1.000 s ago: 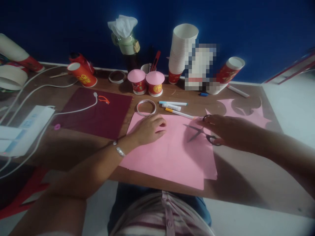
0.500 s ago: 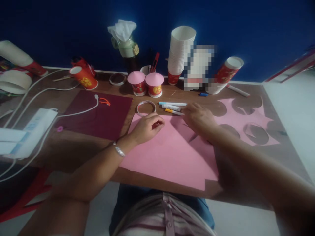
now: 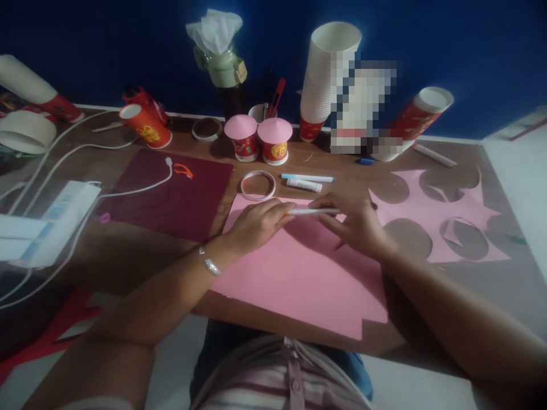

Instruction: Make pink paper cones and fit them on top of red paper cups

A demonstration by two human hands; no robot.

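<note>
A white marker (image 3: 314, 211) with a yellow-orange end is held level between my hands, above the upper part of a large pink paper sheet (image 3: 294, 273). The fingers of my left hand (image 3: 260, 225) are closed round its left, yellow-orange end. At its right end, my right hand (image 3: 359, 222) grips it between thumb and fingers. A dark pointed object (image 3: 339, 246) shows under the right hand, mostly hidden. Just beyond the hands lie a light-blue-capped marker (image 3: 307, 178), a white tube (image 3: 304, 185) and a roll of tape (image 3: 258, 185).
Two red cups with pink cone tops (image 3: 274, 132) stand behind the tape. A tall stack of paper cups (image 3: 327, 80) is by the blue wall. Pink paper with round cut-outs (image 3: 444, 208) lies right, a maroon sheet (image 3: 171, 199) left. A white power strip (image 3: 60, 222) trails cables.
My right hand has lifted the yellow-orange-ended marker off the table and brought it over the pink sheet. My left hand has closed on its other end. The view has shifted slightly.
</note>
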